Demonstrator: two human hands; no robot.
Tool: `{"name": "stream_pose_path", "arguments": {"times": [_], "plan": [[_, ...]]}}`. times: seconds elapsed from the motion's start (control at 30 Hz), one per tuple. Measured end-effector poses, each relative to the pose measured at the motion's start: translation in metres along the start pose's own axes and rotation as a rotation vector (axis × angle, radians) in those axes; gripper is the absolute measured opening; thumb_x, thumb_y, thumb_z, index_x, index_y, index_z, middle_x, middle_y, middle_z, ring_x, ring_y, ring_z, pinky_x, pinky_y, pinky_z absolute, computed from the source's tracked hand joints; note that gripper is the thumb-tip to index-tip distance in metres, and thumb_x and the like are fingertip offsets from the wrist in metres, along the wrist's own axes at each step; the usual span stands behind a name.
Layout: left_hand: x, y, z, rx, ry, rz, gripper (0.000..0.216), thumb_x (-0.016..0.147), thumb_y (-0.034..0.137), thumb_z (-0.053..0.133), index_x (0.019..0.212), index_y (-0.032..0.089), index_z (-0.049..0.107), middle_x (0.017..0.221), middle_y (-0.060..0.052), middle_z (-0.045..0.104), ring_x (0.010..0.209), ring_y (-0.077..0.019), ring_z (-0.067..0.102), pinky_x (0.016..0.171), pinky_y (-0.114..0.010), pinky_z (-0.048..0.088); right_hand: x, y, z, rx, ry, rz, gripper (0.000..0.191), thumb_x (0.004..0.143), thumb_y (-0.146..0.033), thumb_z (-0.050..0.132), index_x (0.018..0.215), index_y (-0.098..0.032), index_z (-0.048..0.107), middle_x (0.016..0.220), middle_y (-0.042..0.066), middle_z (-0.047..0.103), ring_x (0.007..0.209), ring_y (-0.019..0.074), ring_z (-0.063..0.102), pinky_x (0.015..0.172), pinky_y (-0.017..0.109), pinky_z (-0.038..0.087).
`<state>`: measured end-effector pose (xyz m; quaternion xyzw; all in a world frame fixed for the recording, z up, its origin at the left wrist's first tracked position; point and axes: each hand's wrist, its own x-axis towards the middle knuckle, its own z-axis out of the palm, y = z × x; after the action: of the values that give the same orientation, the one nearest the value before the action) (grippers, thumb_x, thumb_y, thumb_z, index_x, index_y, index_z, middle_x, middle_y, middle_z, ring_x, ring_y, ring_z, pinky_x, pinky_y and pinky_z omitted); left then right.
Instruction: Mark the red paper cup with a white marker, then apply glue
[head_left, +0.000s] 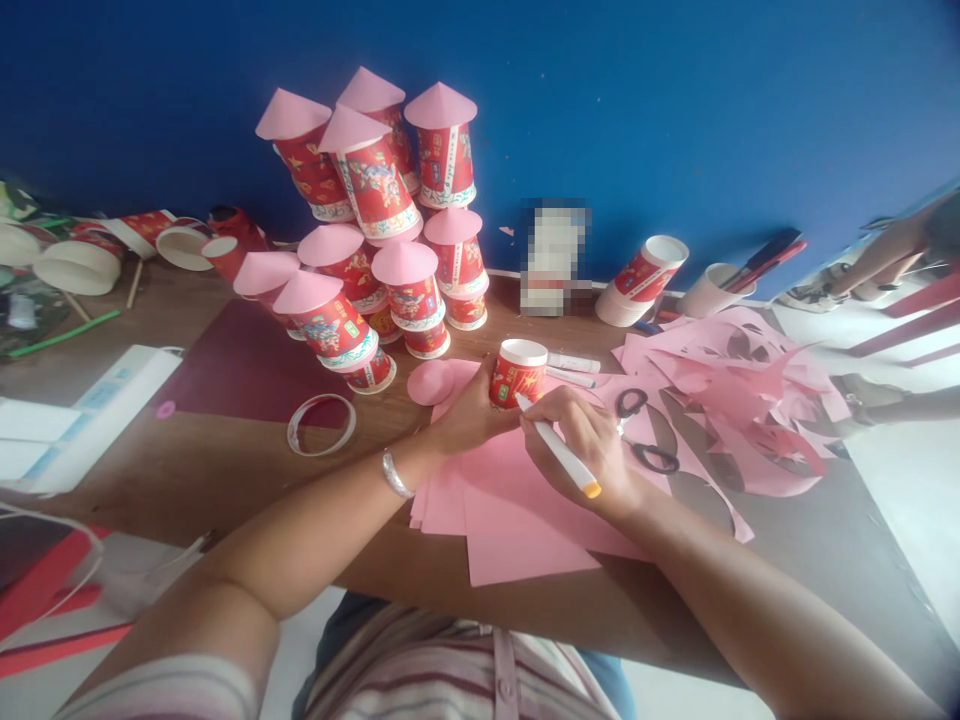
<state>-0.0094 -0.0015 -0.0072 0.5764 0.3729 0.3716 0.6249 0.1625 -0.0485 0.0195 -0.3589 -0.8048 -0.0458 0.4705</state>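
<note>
Tracing round the red cup (pixel 517 372) looks to be the step in hand, and steadiness matters most. The left hand (pixel 469 415) has its fingers wrapped about the cup's left side, holding it down on the pink paper (pixel 510 530) that lies on the table (pixel 225 470). The right hand (pixel 592 450), just right of the cup, has its fingers clenched on a white pen (pixel 559 452). The pen's tip meets the cup at its foot, and its orange end points back toward the wrist.

Pressure is best applied straight down, since a sideways push could slide the cup and spoil the line. The tip should ride snug against the cup wall, with the pen held fairly upright so the outline stays true. Where the left fingers sit low on the cup they may block the pen's path, so a grip nearer the top would probably serve better. Several sheets lie stacked under the cup and might shift.

Scissors (pixel 645 430) lie right of the cup and a pink disc (pixel 430 382) just left of it. Cone-topped cups (pixel 390 230) are piled behind it.
</note>
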Motion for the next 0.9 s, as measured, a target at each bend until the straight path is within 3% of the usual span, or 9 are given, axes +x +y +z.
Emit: {"name": "stream_pose_path", "arguments": {"times": [0.2, 0.4, 0.9], "plan": [[0.0000, 0.0006, 0.0012, -0.007, -0.008, -0.005, 0.072, 0.070, 0.050, 0.093, 0.121, 0.021, 0.051, 0.106, -0.006, 0.067, 0.099, -0.0238, 0.066, 0.084, -0.036, 0.054, -0.0017, 0.0037, -0.0028, 0.020, 0.027, 0.003, 0.021, 0.091, -0.005, 0.059, 0.100, -0.024, 0.056, 0.079, -0.003, 0.066, 0.062, 0.0115, 0.061, 0.057, 0.024, 0.047], [-0.0021, 0.0038, 0.0035, -0.034, -0.029, -0.005, 0.065, 0.076, 0.050, 0.088, 0.120, 0.021, 0.051, 0.108, -0.006, 0.066, 0.100, -0.0224, 0.066, 0.084, -0.036, 0.053, 0.0033, 0.0047, -0.0061, -0.051, 0.043, 0.039, 0.022, 0.091, -0.004, 0.060, 0.097, -0.025, 0.057, 0.078, -0.003, 0.066, 0.065, 0.0131, 0.064, 0.057, 0.026, 0.048], [-0.0010, 0.0028, 0.0031, -0.050, -0.038, 0.013, 0.066, 0.072, 0.046, 0.092, 0.118, 0.022, 0.051, 0.106, -0.004, 0.065, 0.098, -0.0213, 0.065, 0.083, -0.034, 0.054, 0.0069, 0.0003, -0.0065, -0.027, -0.003, -0.014, 0.020, 0.092, -0.004, 0.056, 0.092, -0.024, 0.055, 0.075, -0.003, 0.064, 0.059, 0.0111, 0.059, 0.054, 0.024, 0.047]]}}
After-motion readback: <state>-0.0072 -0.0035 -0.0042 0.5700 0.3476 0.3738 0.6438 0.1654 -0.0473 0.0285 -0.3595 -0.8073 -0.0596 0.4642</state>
